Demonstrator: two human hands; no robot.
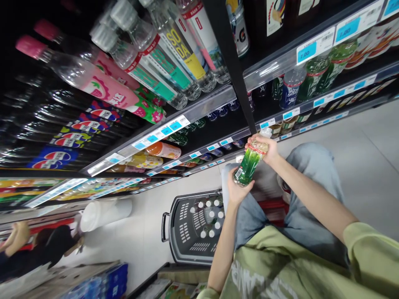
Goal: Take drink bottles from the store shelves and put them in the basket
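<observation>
A green tea bottle (250, 164) with a white cap and red neck band is held between both my hands in front of the low shelves. My left hand (236, 190) is closed round its base. My right hand (265, 146) is wrapped round its neck and cap end. My knees in grey trousers (307, 174) are bent beneath the bottle. Below it on the floor stands a dark shopping basket (183, 226) with several white-capped bottles inside.
Drink shelves (174, 124) with blue price tags fill the top and left: soda water, pink strawberry bottles, cola, green bottles. A white cylinder (104, 212) lies on the pale floor. Another person (37, 245) crouches at far left. Blue packs (106, 282) are stacked at the bottom.
</observation>
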